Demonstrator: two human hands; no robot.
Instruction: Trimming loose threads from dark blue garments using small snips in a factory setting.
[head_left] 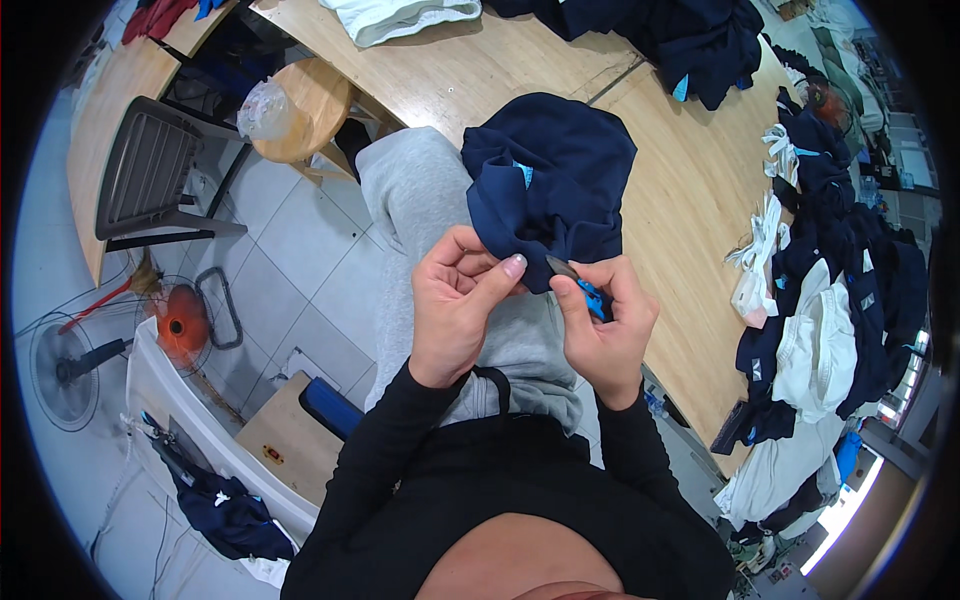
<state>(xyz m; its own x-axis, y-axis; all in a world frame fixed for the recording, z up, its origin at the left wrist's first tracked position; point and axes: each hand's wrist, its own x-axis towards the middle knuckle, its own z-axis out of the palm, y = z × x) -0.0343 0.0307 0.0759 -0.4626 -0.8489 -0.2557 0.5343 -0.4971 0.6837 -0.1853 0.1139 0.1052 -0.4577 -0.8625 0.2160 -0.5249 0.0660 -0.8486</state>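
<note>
The wooden worktop (690, 190) runs from twelve to four o'clock. A navy garment (550, 185) lies bunched at its edge above the lap. The left hand (455, 300) pinches its hem. The right hand (605, 320) clenches blue-handled snips (578, 283), long axis pointing toward ten o'clock, tip at the cloth.

Wooden table (690, 190): navy garment (550, 185) at near edge, white cloth (400, 15), navy-and-white clothing pile (830, 300) along right.
</note>
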